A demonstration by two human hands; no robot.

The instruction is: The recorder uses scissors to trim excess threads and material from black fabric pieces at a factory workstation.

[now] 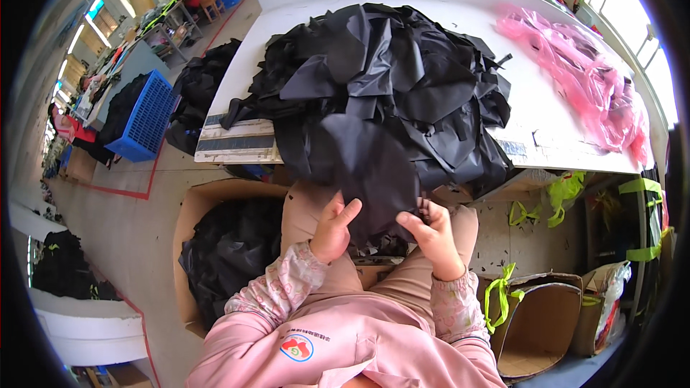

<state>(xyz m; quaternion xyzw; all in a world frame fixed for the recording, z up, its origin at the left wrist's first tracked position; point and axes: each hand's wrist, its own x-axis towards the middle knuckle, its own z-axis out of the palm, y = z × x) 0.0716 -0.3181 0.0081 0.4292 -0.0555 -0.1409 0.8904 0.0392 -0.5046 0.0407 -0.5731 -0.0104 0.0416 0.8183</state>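
"where the white table (543, 133) ends, how much room do the hands have?"

"they're just on the wearer's side of its near edge, above the lap. the black pile (402, 65) spills over that edge, so straight ahead is crowded; bare tabletop shows right of it, up to the pink plastic bag (589, 79)."

"and sideways?"

"a cardboard box (185, 251) with black pieces inside stands close by the left leg. past the right knee there's open floor (503, 241) with scraps on it."

"how are the arms set?"

"both forearms rise from below, thumbs turned inward. the right hand (433, 236) pinches the lower right edge of a smooth black piece (374, 165) — thumb in front, fingers curled behind. the left hand (333, 230) is at its left edge, thumb up; whether those fingers grip, i cannot tell."

"and the piece?"

"between the hands — its upper part against the pile."
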